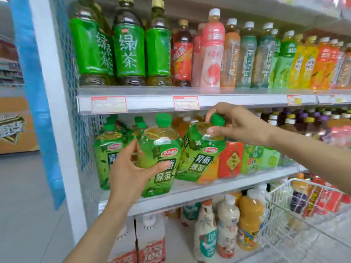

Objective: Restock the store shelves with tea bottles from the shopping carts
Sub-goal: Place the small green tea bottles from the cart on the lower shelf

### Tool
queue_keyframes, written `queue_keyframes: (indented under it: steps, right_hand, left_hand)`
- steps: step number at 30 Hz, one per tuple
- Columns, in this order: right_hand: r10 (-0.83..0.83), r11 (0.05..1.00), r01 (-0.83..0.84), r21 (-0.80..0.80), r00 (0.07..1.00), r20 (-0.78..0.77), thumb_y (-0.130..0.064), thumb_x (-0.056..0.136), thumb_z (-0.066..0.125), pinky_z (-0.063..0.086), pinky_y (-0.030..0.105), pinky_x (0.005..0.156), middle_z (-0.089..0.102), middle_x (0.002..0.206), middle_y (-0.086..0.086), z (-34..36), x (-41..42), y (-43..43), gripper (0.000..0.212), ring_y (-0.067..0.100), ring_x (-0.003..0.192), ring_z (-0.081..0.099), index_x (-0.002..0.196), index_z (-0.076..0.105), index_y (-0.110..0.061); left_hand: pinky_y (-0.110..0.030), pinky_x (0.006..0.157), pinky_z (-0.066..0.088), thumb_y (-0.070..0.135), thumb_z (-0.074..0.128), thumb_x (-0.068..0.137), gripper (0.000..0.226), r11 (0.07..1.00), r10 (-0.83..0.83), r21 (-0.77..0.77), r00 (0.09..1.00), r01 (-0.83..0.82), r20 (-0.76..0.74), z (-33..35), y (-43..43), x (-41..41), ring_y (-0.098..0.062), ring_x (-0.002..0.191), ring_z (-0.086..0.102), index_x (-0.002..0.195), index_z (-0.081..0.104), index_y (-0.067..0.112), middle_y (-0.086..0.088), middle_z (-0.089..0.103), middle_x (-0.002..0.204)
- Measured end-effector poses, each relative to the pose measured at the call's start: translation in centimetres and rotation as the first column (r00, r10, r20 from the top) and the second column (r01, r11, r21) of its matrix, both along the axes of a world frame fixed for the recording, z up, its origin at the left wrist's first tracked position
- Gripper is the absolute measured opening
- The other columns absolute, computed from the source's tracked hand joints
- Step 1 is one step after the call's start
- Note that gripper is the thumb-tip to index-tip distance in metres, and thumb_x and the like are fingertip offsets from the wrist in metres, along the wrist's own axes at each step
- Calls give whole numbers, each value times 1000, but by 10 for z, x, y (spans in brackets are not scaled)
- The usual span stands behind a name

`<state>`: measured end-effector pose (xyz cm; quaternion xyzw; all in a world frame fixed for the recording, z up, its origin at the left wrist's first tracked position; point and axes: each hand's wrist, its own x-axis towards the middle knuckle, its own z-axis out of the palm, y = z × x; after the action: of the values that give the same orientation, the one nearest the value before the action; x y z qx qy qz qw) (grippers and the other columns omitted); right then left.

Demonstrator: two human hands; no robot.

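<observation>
Store shelving fills the view, with rows of bottled drinks on three levels and a white wire shopping cart (296,182) at the lower right, cut off by the frame edge. Both task bottles are at the front of the middle shelf (190,194).

The left hand (131,168) grips the upright green tea bottle (159,149), thumb across the label and fingers curled round its far side. Just to its right, the right hand (237,126) pinches the green cap of the tilted green tea bottle (201,160).

That bottle's long axis runs from its base, low and to the left, up to its cap, high and to the right. It leans toward the red-labelled bottle (230,160), so it hangs below and left of the right hand. By my reading, the coming move is to swing the cap leftward until the bottle stands straight, and the slot for it lies between the upright bottle and the red-labelled one. The right hand is the nearer one for that.

Motion blur smears the tilted bottle's base, and I cannot tell whether it rests on the shelf. How much free depth lies behind the front row is hidden, and the cart's contents are too blurred to identify.
</observation>
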<state>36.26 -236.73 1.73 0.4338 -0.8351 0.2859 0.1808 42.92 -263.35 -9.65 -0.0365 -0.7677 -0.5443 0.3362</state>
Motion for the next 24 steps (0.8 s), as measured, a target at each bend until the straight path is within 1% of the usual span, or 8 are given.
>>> queue_keyframes:
  steps: [4, 7, 10, 14, 16, 18, 21, 24]
  right_hand:
    - [-14, 997, 27, 67, 982, -188, -33, 84, 71, 41, 22, 80, 58, 99, -1, -11, -16, -32, 23, 8, 89, 55, 102, 61, -23]
    - [-24, 993, 47, 108, 977, -211, -28, 84, 73, 39, 26, 82, 58, 102, 3, -18, -31, -51, 23, 14, 94, 53, 103, 61, -22]
    - [-40, 985, 74, 158, 978, -207, -28, 85, 72, 33, 22, 81, 54, 101, -1, -27, -43, -64, 24, 10, 95, 48, 104, 62, -17]
    - [-65, 977, 97, 191, 984, -166, -29, 85, 72, 37, 30, 89, 56, 107, 7, -42, -59, -70, 26, 18, 103, 50, 105, 63, -16]
    - [-59, 980, 86, 180, 987, -151, -28, 85, 72, 36, 28, 86, 56, 107, 7, -47, -65, -75, 25, 19, 103, 50, 106, 64, -16]
    - [-59, 984, 79, 159, 990, -125, -28, 86, 71, 34, 26, 81, 56, 104, 7, -46, -73, -82, 25, 19, 100, 50, 106, 64, -17]
    - [-34, 981, 46, 186, 997, -69, -28, 86, 71, 39, 28, 87, 58, 109, 5, -39, -85, -87, 25, 17, 103, 51, 108, 64, -19]
    - [-13, 983, 8, 185, 999, 31, -25, 86, 71, 42, 22, 82, 61, 112, 2, -33, -95, -89, 26, 15, 97, 55, 110, 63, -19]
  left_hand:
    - [-45, 91, 53, 74, 82, 37, 85, 998, 55, 43, 998, -55, -18, -6, -23, 3, -11, 100, 66, 111, 63, 38, 12, 72, 105]
    - [-46, 88, 55, 71, 83, 36, 78, 996, 66, 55, 997, -64, -40, -11, -32, 1, -11, 94, 68, 105, 64, 40, 11, 73, 100]
    - [-42, 93, 53, 72, 82, 39, 90, 995, 97, 38, 995, -96, -32, -17, -39, -5, -10, 102, 65, 120, 60, 40, 13, 70, 110]
    - [-44, 102, 47, 78, 80, 41, 108, 990, 141, 16, 990, -141, 3, -22, -43, -14, -12, 118, 57, 135, 51, 36, 13, 63, 126]
    - [-44, 103, 46, 77, 81, 42, 110, 989, 149, 16, 989, -150, 18, -25, -46, -18, -12, 119, 56, 138, 50, 32, 11, 62, 127]
    - [-38, 98, 50, 72, 84, 42, 102, 989, 142, 30, 990, -142, 18, -27, -49, -22, -9, 112, 59, 132, 54, 33, 13, 66, 120]
    - [-13, 75, 50, 50, 88, 49, 65, 989, 115, 92, 993, -116, 23, -25, -54, -23, 6, 89, 65, 106, 62, 37, 16, 71, 99]
    - [-27, 77, 55, 49, 85, 47, 60, 985, 111, 132, 993, -116, 42, -23, -59, -25, -1, 83, 68, 100, 64, 31, 12, 74, 90]
